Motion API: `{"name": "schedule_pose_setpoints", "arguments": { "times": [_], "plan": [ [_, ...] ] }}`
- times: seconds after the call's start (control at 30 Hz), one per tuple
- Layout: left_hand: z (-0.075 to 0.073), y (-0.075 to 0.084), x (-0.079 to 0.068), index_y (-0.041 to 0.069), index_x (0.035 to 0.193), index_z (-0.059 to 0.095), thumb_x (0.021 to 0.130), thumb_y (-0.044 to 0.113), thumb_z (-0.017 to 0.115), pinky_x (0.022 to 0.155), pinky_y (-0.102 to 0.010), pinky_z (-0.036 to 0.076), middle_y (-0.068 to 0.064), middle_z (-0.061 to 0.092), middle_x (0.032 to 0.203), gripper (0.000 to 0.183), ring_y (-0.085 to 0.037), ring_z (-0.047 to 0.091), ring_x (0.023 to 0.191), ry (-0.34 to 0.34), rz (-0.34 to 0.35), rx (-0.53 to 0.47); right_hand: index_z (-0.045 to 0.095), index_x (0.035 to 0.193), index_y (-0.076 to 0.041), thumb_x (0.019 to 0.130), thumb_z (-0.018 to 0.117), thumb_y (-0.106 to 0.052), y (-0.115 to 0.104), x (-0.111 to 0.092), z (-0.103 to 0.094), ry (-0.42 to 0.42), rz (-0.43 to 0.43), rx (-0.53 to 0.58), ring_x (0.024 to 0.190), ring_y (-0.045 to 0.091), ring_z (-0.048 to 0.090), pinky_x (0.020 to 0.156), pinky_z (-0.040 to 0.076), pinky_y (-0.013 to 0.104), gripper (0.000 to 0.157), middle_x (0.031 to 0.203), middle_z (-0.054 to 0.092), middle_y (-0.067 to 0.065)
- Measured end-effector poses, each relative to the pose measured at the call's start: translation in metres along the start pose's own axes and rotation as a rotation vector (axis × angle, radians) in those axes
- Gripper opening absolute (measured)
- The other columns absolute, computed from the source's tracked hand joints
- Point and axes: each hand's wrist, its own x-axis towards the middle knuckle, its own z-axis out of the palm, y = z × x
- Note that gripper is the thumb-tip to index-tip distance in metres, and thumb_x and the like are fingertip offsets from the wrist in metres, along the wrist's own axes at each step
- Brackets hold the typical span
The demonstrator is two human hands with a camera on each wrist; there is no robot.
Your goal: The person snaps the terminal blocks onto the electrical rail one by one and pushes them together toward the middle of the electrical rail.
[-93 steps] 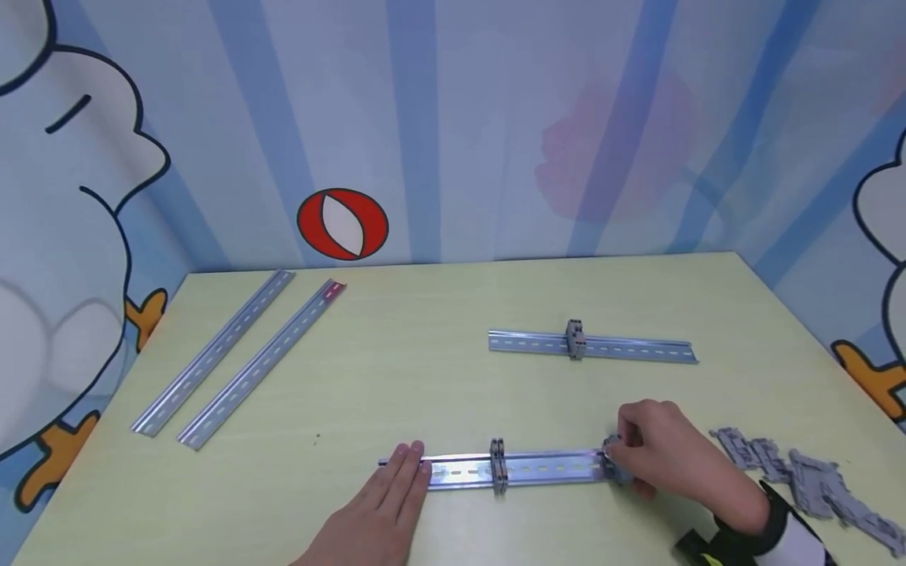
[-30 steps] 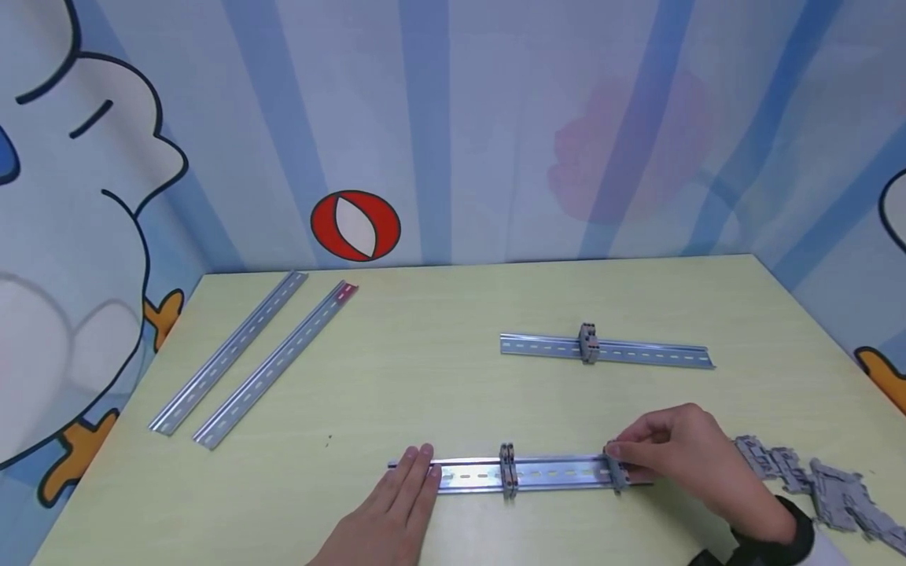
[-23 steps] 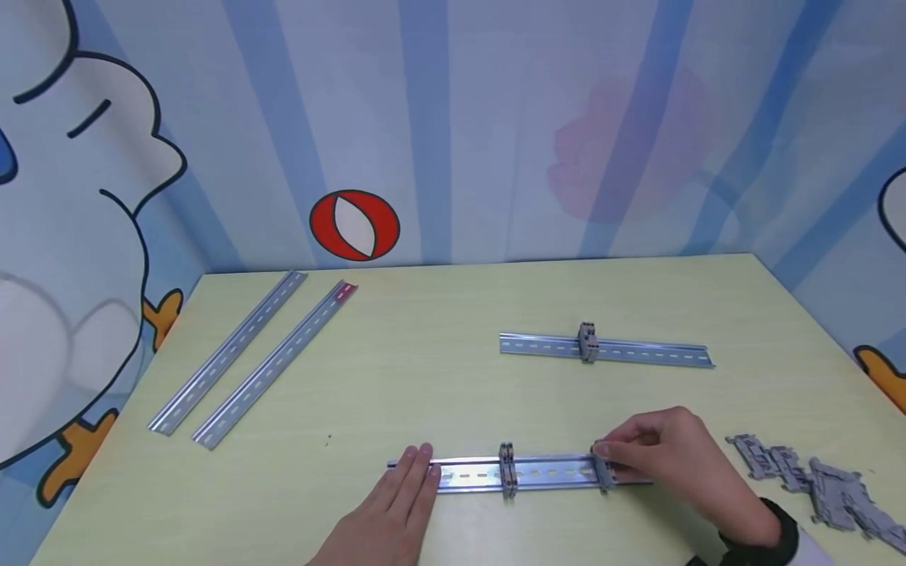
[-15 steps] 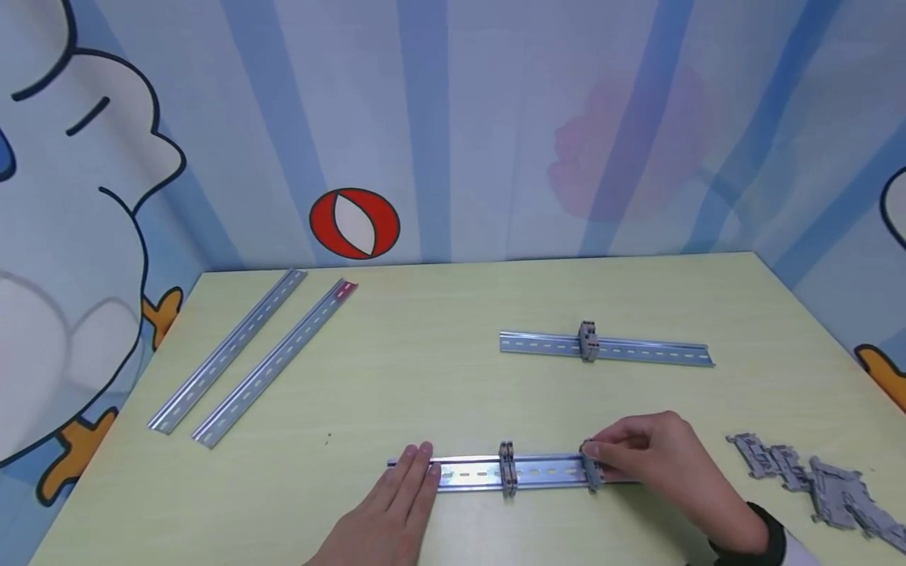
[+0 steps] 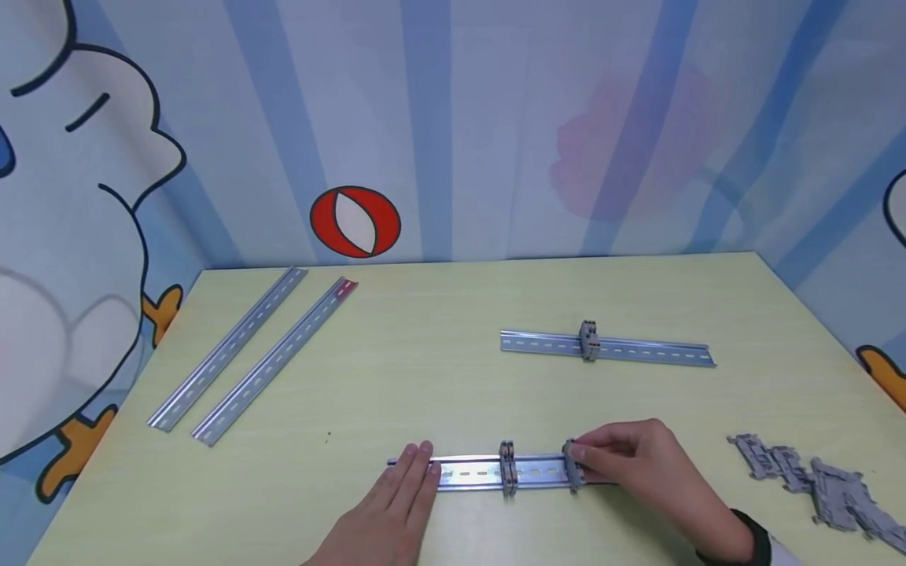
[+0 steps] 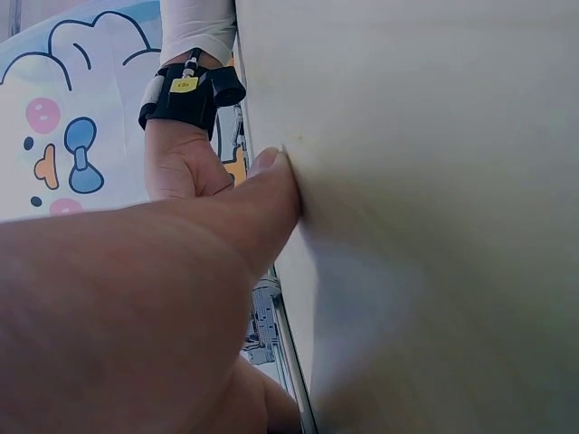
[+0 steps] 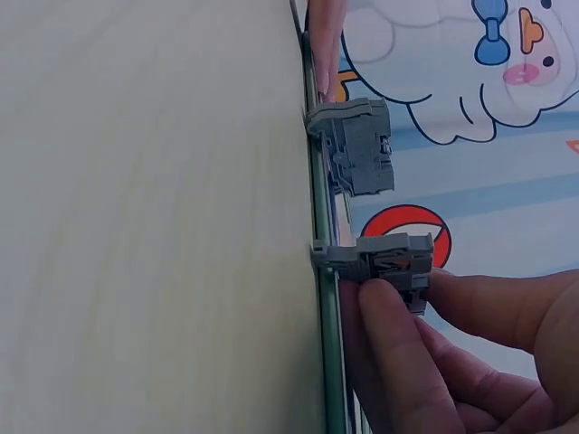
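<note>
A slotted metal DIN rail (image 5: 467, 475) lies crosswise near the table's front. My left hand (image 5: 385, 511) rests on its left end with straight fingers pressing down. A grey terminal block (image 5: 508, 469) stands clipped on the rail near its middle. To the right of it, my right hand (image 5: 647, 472) pinches a second grey terminal block (image 7: 384, 256) between thumb and fingers. In the right wrist view this block sits on the rail, with a gap between it and the first block (image 7: 357, 145). The rail's right end is partly hidden behind my right hand.
Farther back lies another DIN rail (image 5: 651, 353) carrying a grey terminal block (image 5: 589, 341). Two longer rails, one plain (image 5: 226, 350) and one with a red end (image 5: 276, 362), lie slanted at the left. Several loose grey terminal blocks (image 5: 835, 491) lie flat at the right.
My right hand has moved left along the rail with the pinched terminal block, bringing it nearer to the block at the middle. My left hand stays on the rail's left end.
</note>
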Motion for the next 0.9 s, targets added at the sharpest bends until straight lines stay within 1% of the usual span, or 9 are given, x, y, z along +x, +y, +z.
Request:
{"name": "schedule_pose_setpoints", "arguments": {
  "times": [0.13,0.33,0.4,0.47,0.57,0.67,0.9],
  "plan": [
    [0.002,0.000,0.000,-0.003,0.149,0.034,0.085,0.084,0.010,0.114,-0.040,0.038,-0.022,0.029,0.159,0.111,-0.033,0.028,0.147,0.028,0.010,0.008,0.077,0.099,0.000,0.085,0.076,-0.020,-0.001,0.000,0.006,0.013,-0.010,0.007,0.075,0.010,0.076,0.067,0.062,0.024,0.024,0.095,0.080,0.015],
    [-0.001,0.000,0.000,-0.002,0.151,0.032,0.083,0.086,0.006,0.116,-0.041,0.035,-0.021,0.026,0.161,0.114,-0.033,0.025,0.148,-0.030,-0.002,-0.009,0.077,0.099,-0.001,0.085,0.076,-0.018,-0.004,0.001,0.012,0.026,0.001,0.035,0.075,0.011,0.076,0.067,0.062,0.025,0.022,0.096,0.080,0.014],
    [-0.002,0.001,0.001,-0.002,0.151,0.031,0.082,0.086,0.006,0.116,-0.041,0.034,-0.021,0.025,0.161,0.114,-0.033,0.024,0.149,-0.042,-0.007,-0.014,0.076,0.100,0.001,0.085,0.076,-0.017,-0.005,0.001,0.014,0.016,-0.015,0.054,0.075,0.011,0.076,0.067,0.062,0.026,0.023,0.096,0.079,0.016],
    [-0.002,0.001,0.000,-0.002,0.151,0.031,0.082,0.086,0.006,0.116,-0.041,0.034,-0.020,0.025,0.162,0.114,-0.033,0.023,0.149,-0.041,-0.009,-0.012,0.076,0.100,0.002,0.085,0.076,-0.017,-0.005,0.001,0.015,0.008,-0.022,0.077,0.075,0.012,0.076,0.068,0.062,0.027,0.024,0.097,0.079,0.017],
    [-0.001,0.001,0.000,-0.002,0.151,0.032,0.083,0.085,0.008,0.115,-0.040,0.036,-0.021,0.026,0.161,0.113,-0.033,0.025,0.148,-0.014,-0.005,-0.002,0.075,0.102,0.003,0.086,0.075,-0.017,-0.005,0.002,0.018,-0.003,-0.024,0.097,0.076,0.013,0.077,0.069,0.062,0.027,0.025,0.097,0.079,0.017],
    [0.000,0.001,0.000,-0.002,0.151,0.032,0.083,0.085,0.009,0.115,-0.040,0.036,-0.021,0.026,0.161,0.113,-0.033,0.025,0.148,-0.002,-0.002,0.002,0.075,0.102,0.001,0.085,0.076,-0.017,-0.005,0.002,0.021,-0.007,-0.008,0.105,0.077,0.014,0.077,0.070,0.062,0.026,0.025,0.098,0.079,0.015],
    [-0.001,0.001,0.000,-0.001,0.152,0.030,0.082,0.086,0.006,0.116,-0.041,0.035,-0.020,0.024,0.162,0.114,-0.032,0.023,0.149,-0.034,-0.010,-0.009,0.074,0.104,0.002,0.086,0.075,-0.019,-0.005,0.003,0.027,-0.038,-0.036,0.120,0.080,0.014,0.077,0.071,0.061,0.025,0.027,0.101,0.079,0.016]
  ]
}}
